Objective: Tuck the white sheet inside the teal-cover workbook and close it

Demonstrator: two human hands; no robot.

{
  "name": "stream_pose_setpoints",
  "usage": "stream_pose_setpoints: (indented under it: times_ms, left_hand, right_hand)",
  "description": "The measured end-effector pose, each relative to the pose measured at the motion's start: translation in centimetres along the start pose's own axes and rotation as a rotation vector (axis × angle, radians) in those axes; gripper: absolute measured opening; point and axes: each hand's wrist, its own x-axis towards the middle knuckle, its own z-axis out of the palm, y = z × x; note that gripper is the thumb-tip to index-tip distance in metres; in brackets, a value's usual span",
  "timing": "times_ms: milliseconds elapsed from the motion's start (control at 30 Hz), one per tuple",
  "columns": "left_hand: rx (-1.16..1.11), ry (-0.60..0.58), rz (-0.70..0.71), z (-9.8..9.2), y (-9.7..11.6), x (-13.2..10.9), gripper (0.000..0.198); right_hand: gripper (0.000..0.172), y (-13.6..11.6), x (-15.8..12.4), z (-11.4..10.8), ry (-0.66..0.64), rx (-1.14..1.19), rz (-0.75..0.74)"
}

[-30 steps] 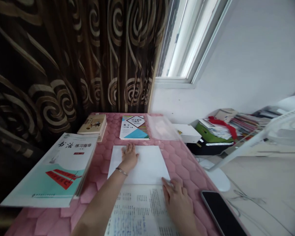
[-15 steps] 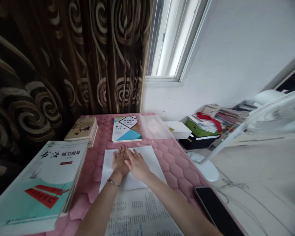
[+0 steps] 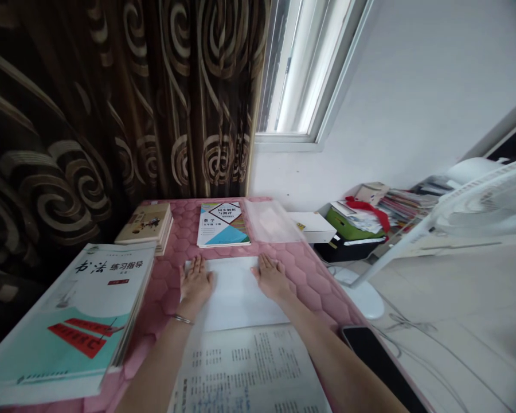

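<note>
Half a second before, both hands had lain together near the middle of the blank white sheet of paper (image 3: 236,292); now they had slid apart to its far corners. The left hand (image 3: 195,283) rested flat, fingers spread and gripping nothing, on the sheet's far left corner, and the right hand (image 3: 270,276) lay likewise open-palmed on the far right corner. The sheet itself lay on the pink quilted table cover (image 3: 309,287), its near edge over the printed worksheet with blue handwriting (image 3: 249,367) (the nearest paper to the person).

Just beyond the sheet lay a maths workbook with a teal and white diamond cover (image 3: 222,225), a clear plastic sleeve (image 3: 272,221) beside it on the right, and a tan-covered stack of books (image 3: 146,222) to the left. A large white and teal calligraphy exercise book (image 3: 73,321) sat at the near left, apart from the left hand. A black smartphone (image 3: 378,367) lay just beside the right forearm. A white standing fan (image 3: 477,212) leaned in at the right.
</note>
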Motion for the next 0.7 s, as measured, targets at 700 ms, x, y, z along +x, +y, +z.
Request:
stream_pose_setpoints:
  times_ms: [700]
  left_hand:
    - [-0.035,0.067,-0.145,-1.0,-2.6,-9.4,0.048]
  right_hand:
    - [0.049,-12.5,-2.2,-0.1,-0.109,-0.034,-0.582]
